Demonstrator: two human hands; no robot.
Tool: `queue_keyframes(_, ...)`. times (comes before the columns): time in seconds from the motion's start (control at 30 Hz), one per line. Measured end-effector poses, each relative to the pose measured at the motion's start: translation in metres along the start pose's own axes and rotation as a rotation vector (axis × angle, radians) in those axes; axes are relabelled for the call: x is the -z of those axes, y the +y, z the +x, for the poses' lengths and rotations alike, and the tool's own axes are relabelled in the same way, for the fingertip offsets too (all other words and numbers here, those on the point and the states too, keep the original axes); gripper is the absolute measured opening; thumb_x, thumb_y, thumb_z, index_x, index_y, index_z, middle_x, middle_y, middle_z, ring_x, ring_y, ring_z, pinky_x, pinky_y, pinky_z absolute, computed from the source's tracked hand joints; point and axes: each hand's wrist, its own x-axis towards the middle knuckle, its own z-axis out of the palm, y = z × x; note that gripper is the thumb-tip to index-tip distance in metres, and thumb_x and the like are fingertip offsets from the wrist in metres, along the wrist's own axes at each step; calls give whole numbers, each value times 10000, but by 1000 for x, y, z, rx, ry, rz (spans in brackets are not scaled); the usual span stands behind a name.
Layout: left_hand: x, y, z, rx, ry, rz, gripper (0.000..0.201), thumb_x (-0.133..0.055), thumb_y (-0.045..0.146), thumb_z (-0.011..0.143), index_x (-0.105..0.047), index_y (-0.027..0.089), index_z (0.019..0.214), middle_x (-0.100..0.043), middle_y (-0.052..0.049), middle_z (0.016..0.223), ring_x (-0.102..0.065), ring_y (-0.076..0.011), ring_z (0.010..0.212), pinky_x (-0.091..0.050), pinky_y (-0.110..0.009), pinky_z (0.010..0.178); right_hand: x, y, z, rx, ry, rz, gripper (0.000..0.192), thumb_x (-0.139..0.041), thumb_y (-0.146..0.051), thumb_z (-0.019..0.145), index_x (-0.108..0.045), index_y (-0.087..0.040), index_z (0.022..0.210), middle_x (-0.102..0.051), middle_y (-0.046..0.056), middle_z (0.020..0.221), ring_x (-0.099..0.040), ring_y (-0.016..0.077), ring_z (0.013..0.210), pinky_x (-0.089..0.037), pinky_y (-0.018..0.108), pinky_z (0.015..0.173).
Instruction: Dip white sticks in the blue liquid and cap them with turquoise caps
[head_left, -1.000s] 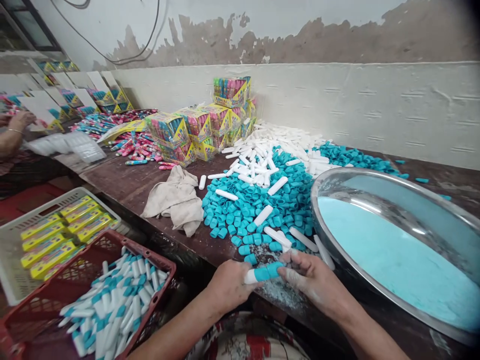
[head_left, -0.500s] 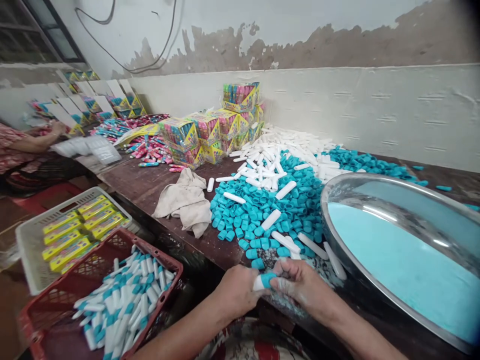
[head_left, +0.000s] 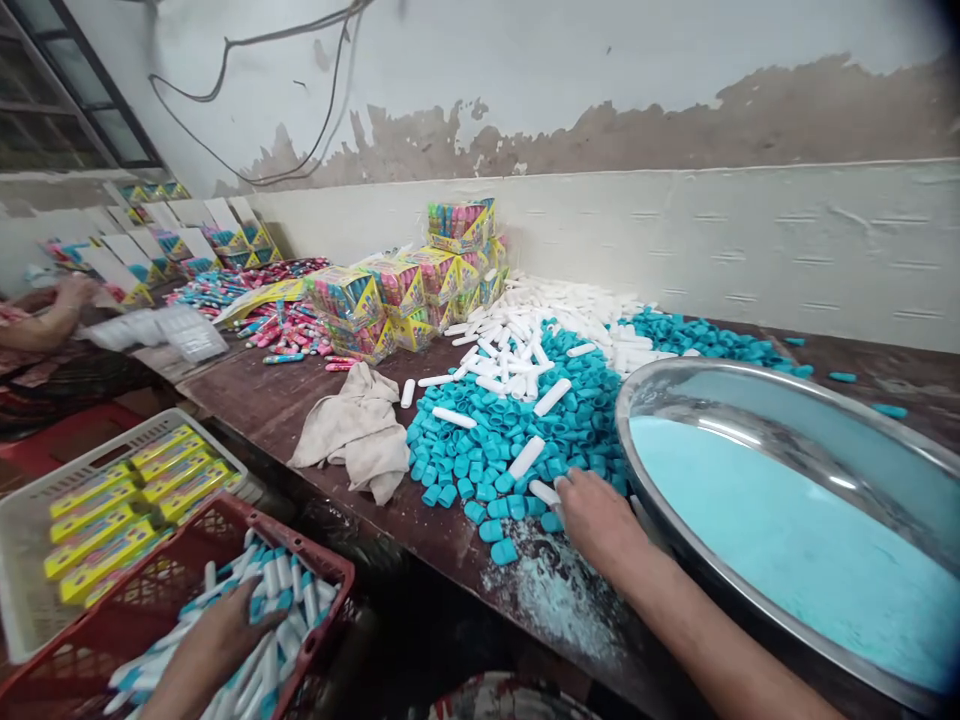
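Note:
My left hand (head_left: 229, 630) is down in the red crate (head_left: 326, 560), its fingers apart over a heap of white tubes with blue caps (head_left: 289, 590). I see no tube between its thumb and fingers. On the table, my right hand (head_left: 600, 520) has its fingers closed at the end of a white plastic tube (head_left: 544, 492), which lies by the edge of a pile of blue caps (head_left: 480, 445). The hand covers part of that tube and whatever lies beneath the palm. More white tubes (head_left: 517, 350) are heaped on and behind the caps.
A large steel basin (head_left: 637, 440) of light-blue powder (head_left: 757, 520) stands at the right. Spilled powder (head_left: 562, 600) dusts the table edge. A rag (head_left: 352, 430), packed display boxes (head_left: 405, 290) and a white basket (head_left: 22, 530) are leftward. Another person's arm (head_left: 45, 325) shows far left.
My hands have parted. The left moved down-left into the red crate, and the capped tube they held between them is out of sight; the right moved forward to a loose white tube.

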Motion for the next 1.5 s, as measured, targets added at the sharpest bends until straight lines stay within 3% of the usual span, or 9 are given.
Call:
queue_keyframes(0.23, 31, 171, -24, -478, 316, -431, 355, -469, 419, 757, -580, 186, 1001, -617, -74, 1046, -542, -229, 1008, -383, -331, 924, 4, -13, -6, 12, 6, -49, 227, -387, -69, 808, -607, -127, 807, -615, 116, 757, -562, 256, 787, -391, 357, 703)
queue_keyframes(0.33, 37, 244, -47, -742, 83, -609, 316, -440, 346, 815, -580, 195, 1054, -601, -73, 1066, -534, -197, 998, -392, -298, 907, 15, -11, -25, 60, 112, 119, 177, -453, -145, 809, -616, -146, 878, -622, 105, 866, -550, 248, 885, -386, 374, 816)
queue_keyframes(0.47, 26, 303, -62, -782, -478, -803, 369, -438, 376, 814, -542, 174, 1105, -627, -45, 769, -573, -151, 639, -467, -247, 574, 30, -4, -54, 129, 161, 425, 215, -508, -152, 766, -607, -167, 956, -627, 85, 925, -546, 221, 927, -402, 349, 835)
queue_keyframes(0.57, 11, 325, -68, -771, -852, -985, 348, -495, 404, 776, -587, 130, 969, -553, -11, 618, -502, -103, 473, -377, -185, 402, 38, 3, -72, 59, 206, 650, 184, -531, -150, 718, -597, -173, 888, -629, 59, 840, -569, 189, 812, -444, 305, 732)
queue_keyframes(0.7, 0, 349, -85, -739, -1010, -1187, 346, -594, 401, 716, -604, 108, 900, -539, -22, 668, -518, -100, 501, -385, -172, 394, 36, 9, -90, -153, 265, 913, 78, -545, -202, 708, -575, -179, 777, -602, 18, 733, -551, 152, 677, -448, 252, 617)
queue_keyframes(1.0, 6, 400, -95, -796, -815, -1056, 442, -619, 399, 685, -539, 126, 1022, -597, -69, 839, -568, -133, 582, -420, -187, 403, 54, 59, -130, -168, 567, 854, 150, -477, -259, 820, -580, -213, 919, -615, 46, 846, -551, 159, 788, -441, 239, 698)
queue_keyframes(1.1, 6, 421, -79, -663, -691, -1043, 587, -553, 471, 719, -368, 138, 1165, -583, -104, 932, -572, -119, 513, -387, -180, 336, 76, 102, -136, -160, 409, 584, 205, -424, -248, 857, -581, -207, 983, -611, 61, 880, -541, 166, 812, -406, 269, 740)
queue_keyframes(1.3, -8, 448, -70, -569, -869, -1009, 595, -494, 464, 760, -283, 171, 1234, -591, -124, 994, -600, -141, 463, -380, -194, 309, 63, 160, -107, -50, -69, 20, 224, -458, -11, 701, -608, -176, 717, -600, 41, 721, -529, 167, 688, -331, 259, 577)
queue_keyframes(1.5, -15, 447, -73, -525, -794, -985, 449, -485, 424, 745, -424, 138, 1086, -619, -58, 761, -602, -165, 504, -418, -218, 337, 25, 162, -87, 41, -106, -81, 219, -475, 17, 678, -621, -142, 712, -627, 95, 747, -546, 200, 702, -346, 302, 623)
